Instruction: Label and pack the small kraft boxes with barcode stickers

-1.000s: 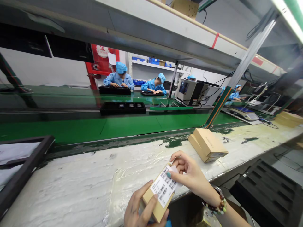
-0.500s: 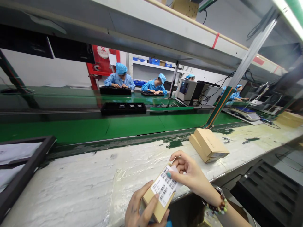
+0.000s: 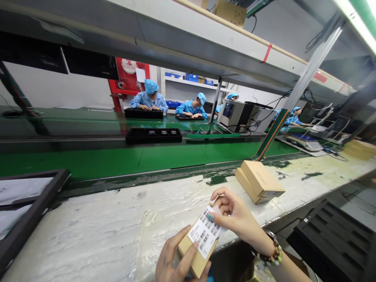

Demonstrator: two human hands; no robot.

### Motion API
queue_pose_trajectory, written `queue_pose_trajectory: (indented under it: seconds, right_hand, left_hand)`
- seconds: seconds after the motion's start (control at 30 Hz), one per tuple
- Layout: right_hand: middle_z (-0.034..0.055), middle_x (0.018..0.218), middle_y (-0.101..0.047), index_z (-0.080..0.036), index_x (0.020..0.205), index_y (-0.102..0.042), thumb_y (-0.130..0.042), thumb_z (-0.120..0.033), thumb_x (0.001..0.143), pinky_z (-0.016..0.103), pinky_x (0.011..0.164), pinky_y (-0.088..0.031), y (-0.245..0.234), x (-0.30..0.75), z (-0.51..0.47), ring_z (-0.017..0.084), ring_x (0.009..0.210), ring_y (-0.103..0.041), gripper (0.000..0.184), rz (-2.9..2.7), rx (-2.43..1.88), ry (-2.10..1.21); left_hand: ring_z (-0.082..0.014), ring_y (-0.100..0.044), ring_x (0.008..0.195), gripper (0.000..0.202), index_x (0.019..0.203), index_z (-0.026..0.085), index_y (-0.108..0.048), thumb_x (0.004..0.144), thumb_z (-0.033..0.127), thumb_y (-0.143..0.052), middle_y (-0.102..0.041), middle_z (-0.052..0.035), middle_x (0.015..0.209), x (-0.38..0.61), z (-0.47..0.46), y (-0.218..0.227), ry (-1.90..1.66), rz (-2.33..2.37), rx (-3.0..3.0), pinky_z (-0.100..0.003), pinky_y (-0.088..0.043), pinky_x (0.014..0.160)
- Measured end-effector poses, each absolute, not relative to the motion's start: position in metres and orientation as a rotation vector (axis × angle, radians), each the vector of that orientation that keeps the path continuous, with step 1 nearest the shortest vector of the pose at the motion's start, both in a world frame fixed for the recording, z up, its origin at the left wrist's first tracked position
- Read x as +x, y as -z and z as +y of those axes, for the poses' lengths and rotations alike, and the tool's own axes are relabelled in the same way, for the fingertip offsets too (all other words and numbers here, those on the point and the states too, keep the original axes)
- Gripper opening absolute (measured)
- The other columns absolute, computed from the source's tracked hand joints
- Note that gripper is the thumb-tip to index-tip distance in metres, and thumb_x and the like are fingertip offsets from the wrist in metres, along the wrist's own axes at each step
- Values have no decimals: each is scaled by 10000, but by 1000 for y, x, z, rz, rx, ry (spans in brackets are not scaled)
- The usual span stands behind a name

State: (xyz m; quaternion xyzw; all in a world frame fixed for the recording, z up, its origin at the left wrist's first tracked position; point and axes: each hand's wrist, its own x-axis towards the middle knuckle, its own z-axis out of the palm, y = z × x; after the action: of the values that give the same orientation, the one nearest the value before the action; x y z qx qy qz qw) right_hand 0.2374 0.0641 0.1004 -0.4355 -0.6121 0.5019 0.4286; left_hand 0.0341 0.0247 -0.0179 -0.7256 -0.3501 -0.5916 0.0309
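My left hand (image 3: 173, 260) grips a small brown cardboard box (image 3: 194, 256) at the bottom of the view, thumb resting on its side. A white barcode label (image 3: 205, 232) lies over the box's upper face. My right hand (image 3: 235, 215), with a bead bracelet on the wrist, pinches the label's upper right corner between thumb and fingers. Both hands hover at the near edge of the white plastic-covered bench (image 3: 102, 231).
Two stacked brown boxes (image 3: 259, 181) lie on the bench to the right. A green conveyor belt (image 3: 164, 154) carries a black tray (image 3: 153, 135). A dark frame (image 3: 32, 209) sits left; black trays (image 3: 331, 243) lower right. Workers in blue (image 3: 148, 98) sit across.
Both hands and the box keep almost the same pose; the label stays pinched. The view has drifted slightly.
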Motion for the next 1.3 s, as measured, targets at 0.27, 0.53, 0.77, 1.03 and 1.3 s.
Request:
queue_pose_trajectory:
  seconds: [0.27, 0.53, 0.77, 1.03, 1.3]
  right_hand:
    - [-35, 807, -587, -217, 1073, -528, -811, -370, 817, 153, 550, -405, -100, 237, 63, 60, 638, -520, 412, -1533, -1080, -1255]
    - [-30, 803, -585, -214, 1076, -527, -819, -394, 801, 176, 542, -404, -101, 236, 63, 75, 633, -521, 440, -1533, -1096, -1252]
    - [-32, 806, -578, -220, 1075, -527, -805, -392, 812, 181, 544, -401, -102, 236, 62, 77, 636, -513, 420, -1553, -1098, -1231]
    - [-35, 802, -578, -218, 1078, -533, -794, -357, 826, 176, 551, -392, -101, 237, 64, 72, 637, -501, 388, -1560, -1095, -1227]
    - [-39, 734, -587, -222, 1010, -586, -796, -358, 808, 211, 557, -412, -105, 239, 62, 108, 640, -543, 322, -1588, -1213, -1049]
  left_hand:
    - [-254, -654, 1087, 258, 1118, 253, -594, 868, 258, -657, -592, -133, 1283, 35, 26, 17, 1819, -1075, -2199, -343, -609, 764]
    - [-272, -651, 1086, 293, 1124, 235, -601, 842, 209, -673, -589, -151, 1272, 36, 25, 18, 1838, -1059, -2214, -364, -606, 766]
    - [-276, -642, 1104, 330, 1142, 244, -595, 828, 185, -680, -575, -150, 1295, 36, 25, 16, 1839, -1071, -2228, -368, -607, 778]
    - [-271, -641, 1107, 314, 1140, 242, -597, 838, 189, -665, -574, -147, 1289, 36, 24, 15, 1820, -1069, -2228, -370, -604, 790]
    - [-271, -651, 1095, 283, 1120, 258, -625, 846, 207, -672, -578, -149, 1297, 33, 27, 17, 1751, -1068, -2234, -368, -614, 777]
